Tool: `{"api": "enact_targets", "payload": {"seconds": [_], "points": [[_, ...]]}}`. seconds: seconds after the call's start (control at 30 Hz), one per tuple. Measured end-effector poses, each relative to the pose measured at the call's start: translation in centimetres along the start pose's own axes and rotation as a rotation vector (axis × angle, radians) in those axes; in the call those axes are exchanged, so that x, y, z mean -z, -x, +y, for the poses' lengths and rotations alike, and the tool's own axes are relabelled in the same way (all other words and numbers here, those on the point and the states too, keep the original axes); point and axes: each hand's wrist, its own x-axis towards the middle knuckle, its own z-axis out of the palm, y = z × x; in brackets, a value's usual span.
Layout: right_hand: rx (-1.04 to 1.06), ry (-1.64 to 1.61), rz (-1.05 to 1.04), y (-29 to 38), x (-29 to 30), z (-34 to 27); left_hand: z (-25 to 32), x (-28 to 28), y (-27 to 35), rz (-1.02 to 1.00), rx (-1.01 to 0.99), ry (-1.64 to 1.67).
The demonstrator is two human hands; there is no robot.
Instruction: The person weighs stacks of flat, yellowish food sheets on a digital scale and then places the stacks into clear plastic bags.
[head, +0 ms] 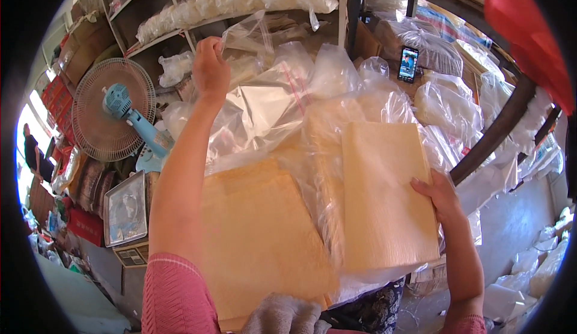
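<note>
My left hand (211, 69) is raised at the upper left, its fingers closed on the edge of a clear plastic bag (252, 36). At the right, my right hand (439, 194) grips the right edge of a folded stack of tan sheets (385, 189), thumb on top. This stack lies over clear plastic and more tan sheets. A larger pile of tan sheets (261, 230) lies before me, left of the folded stack. Behind it are a clear bag with pink seal lines (293, 90) and a shiny pale sheet (259, 108).
A blue fan (118, 101) and a metal tray (126, 212) stand at the left. Bagged goods fill a shelf (234, 7) behind. A lit phone (408, 65) leans at the back right. A dark bar (496, 131) slants at the right. A person (37, 156) is far left.
</note>
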Motion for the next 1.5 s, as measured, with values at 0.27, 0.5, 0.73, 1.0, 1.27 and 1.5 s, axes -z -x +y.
{"api": "enact_targets", "payload": {"seconds": [0.27, 0.5, 0.73, 1.0, 1.27, 1.5], "points": [[0.376, -0.042, 0.199, 2.2, 1.3, -3.5, 18.4, 15.4, 1.5, -0.162, -0.567, 0.513], [-0.086, -0.534, -0.361, 7.6, -0.3, -4.9, 23.3, 24.2, 3.9, -0.218, -0.647, 0.686], [-0.023, -0.408, -0.498, 12.2, -4.4, -3.8, 21.3, 30.4, 7.0, -0.418, -0.701, 0.667], [-0.007, -0.524, -0.57, 16.7, -6.5, -0.6, 14.5, 34.6, 13.8, -0.667, -0.744, 0.393], [-0.242, -0.229, -0.553, 21.2, -10.2, 3.7, 11.7, 37.8, 18.0, -0.958, -0.646, 0.24], [0.046, 0.047, -0.388, 20.3, -12.8, 4.3, 18.0, 38.3, 18.7, -1.031, 0.012, 0.506]]}}
